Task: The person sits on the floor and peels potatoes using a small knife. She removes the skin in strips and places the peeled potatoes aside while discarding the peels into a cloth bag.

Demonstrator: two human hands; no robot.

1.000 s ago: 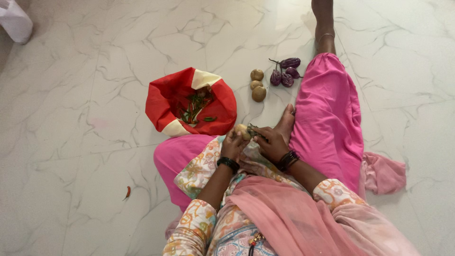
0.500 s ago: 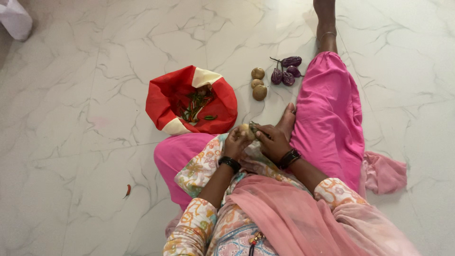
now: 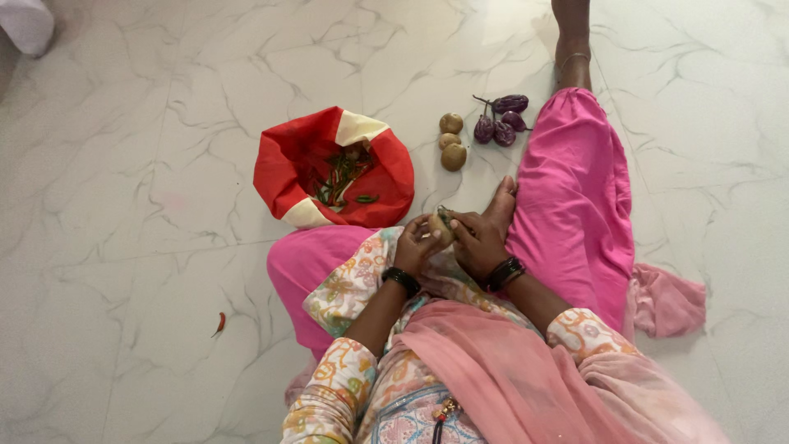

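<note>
1. Since the earlier frames both hands have drawn a little closer together and shifted slightly toward the red cloth bag [image 3: 333, 168]; the potato [image 3: 438, 229] now sits tighter between them, and the whole view has slid a touch, so the bag and the loose vegetables appear higher.
2. At this moment the left hand [image 3: 412, 247] cups the potato, its fingers curled around the near side and clenched on it.
3. The right hand [image 3: 478, 242] closes on a small dark-handled tool [image 3: 445, 215] pressed against the potato's top; the tool is too small to tell whether it is a peeler or a knife.
4. Judged from this pose, the step in hand looks like peeling or trimming the potato over the lap, just on the person's side of the bag.
5. A next stroke would call for the left fingers to turn the potato while the right hand keeps the edge angled away from the thumb.
6. Beyond the bag, to its right, three more potatoes [image 3: 451, 141] lie in a short row on the marble floor [image 3: 123, 164], with a cluster of small purple aubergines [image 3: 501, 123] just beside them.
7. Inside the bag lie green chillies [image 3: 341, 177]; one red chilli [image 3: 219, 322] lies alone, well apart from the bag, toward the lower left.
</note>
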